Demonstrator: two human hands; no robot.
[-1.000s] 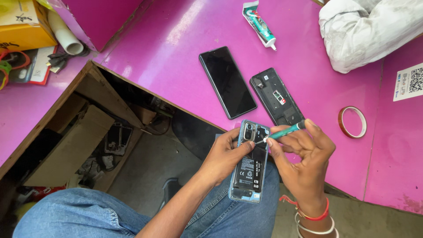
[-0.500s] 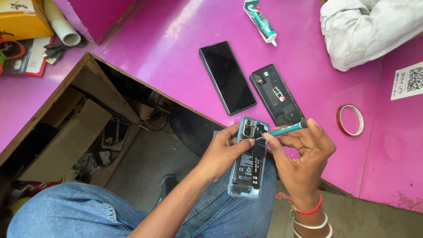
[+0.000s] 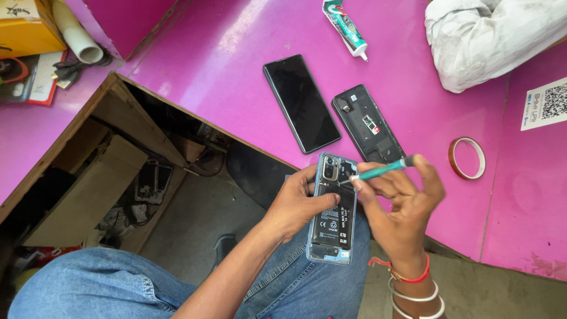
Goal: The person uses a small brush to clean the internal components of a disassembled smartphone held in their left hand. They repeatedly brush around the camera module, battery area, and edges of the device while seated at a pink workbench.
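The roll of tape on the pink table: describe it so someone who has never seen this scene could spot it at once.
Start at the pink table and go to its near edge, just right of the right hand holding the teal screwdriver. There lies the roll of tape, flat and alone. It is the only ring there, thin and reddish-brown, unlike the flat dark phones beside it.

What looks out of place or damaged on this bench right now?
Nothing looks damaged. The opened phone in the left hand has its back off, battery exposed. Its likely cover lies inner side up beside a dark phone. The right hand holds a teal screwdriver.
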